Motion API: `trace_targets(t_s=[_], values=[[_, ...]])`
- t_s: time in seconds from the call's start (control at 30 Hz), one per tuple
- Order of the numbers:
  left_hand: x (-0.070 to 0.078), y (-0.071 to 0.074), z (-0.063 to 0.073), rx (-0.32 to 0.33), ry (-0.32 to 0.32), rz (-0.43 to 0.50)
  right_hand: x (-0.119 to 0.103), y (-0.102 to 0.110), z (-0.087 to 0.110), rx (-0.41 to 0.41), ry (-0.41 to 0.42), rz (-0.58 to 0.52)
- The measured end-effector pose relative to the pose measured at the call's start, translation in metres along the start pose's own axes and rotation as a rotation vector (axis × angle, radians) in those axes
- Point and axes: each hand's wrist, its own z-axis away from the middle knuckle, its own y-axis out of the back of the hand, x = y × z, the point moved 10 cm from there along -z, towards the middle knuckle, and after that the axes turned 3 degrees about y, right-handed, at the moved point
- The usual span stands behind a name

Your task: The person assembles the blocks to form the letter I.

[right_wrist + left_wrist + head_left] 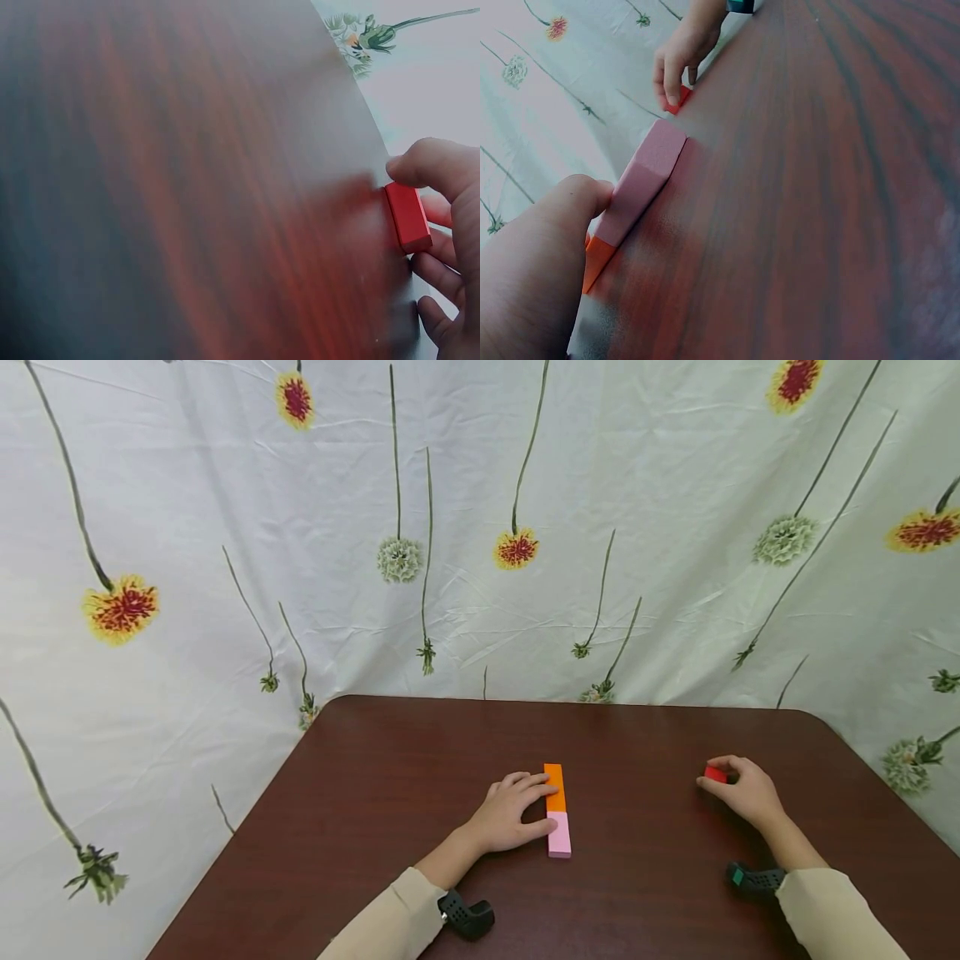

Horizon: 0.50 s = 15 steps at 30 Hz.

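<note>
An orange block point(556, 802) and a pink block point(559, 843) lie end to end in a line on the dark table, the orange one farther away. My left hand point(507, 816) reaches over them from the left, fingers extended onto the orange block and thumb on the pink one. In the left wrist view the thumb touches the side of the pink block point(641, 176). Well to the right, my right hand point(753, 797) pinches a small red block point(716, 774) between thumb and fingers. The right wrist view shows the red block point(409, 217) low at the tabletop.
The dark brown table point(420, 752) has rounded far corners. Behind it hangs a white cloth point(465, 610) printed with flowers. Black wrist straps sit on both arms, the left strap point(467, 917) just above the tabletop.
</note>
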Motion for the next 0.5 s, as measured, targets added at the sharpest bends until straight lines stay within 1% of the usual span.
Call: trace_targets(t_s=[0.17, 0.5], values=[[-0.0002, 0.0001, -0.0002, 0.001, -0.001, 0.0, -0.0003, 0.0017, 0.0, -0.006, 0.013, -0.003], [0.0002, 0.0008, 0.0, 0.003, -0.005, 0.006, -0.0001, 0.0011, -0.0023, -0.006, 0.001, -0.011]])
